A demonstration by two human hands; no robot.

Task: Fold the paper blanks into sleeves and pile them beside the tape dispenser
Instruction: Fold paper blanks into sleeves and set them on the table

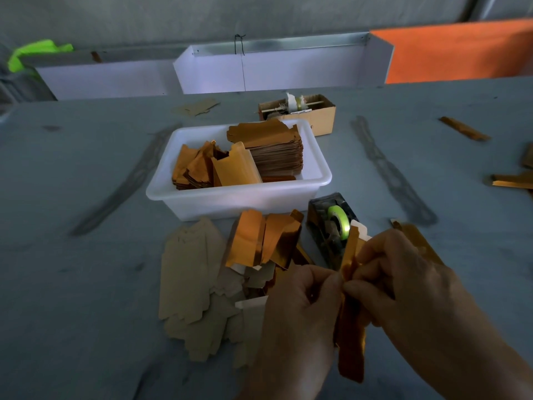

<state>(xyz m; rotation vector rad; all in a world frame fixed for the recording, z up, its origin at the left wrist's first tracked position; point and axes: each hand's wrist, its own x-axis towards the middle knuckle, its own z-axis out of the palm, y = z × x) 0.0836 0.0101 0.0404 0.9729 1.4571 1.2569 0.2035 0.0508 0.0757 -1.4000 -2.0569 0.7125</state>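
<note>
Both hands, left (300, 310) and right (403, 281), are shown pinching a gold-foil blank (350, 327); uneven pressure could skew the crease beside the tape dispenser (331, 226).

Just two bare arms coming in from the lower right of the frame, left hand (300, 310) and right hand (403, 281). No sleeves, gloves, rings or watch showing, forearms uncovered too.
</note>
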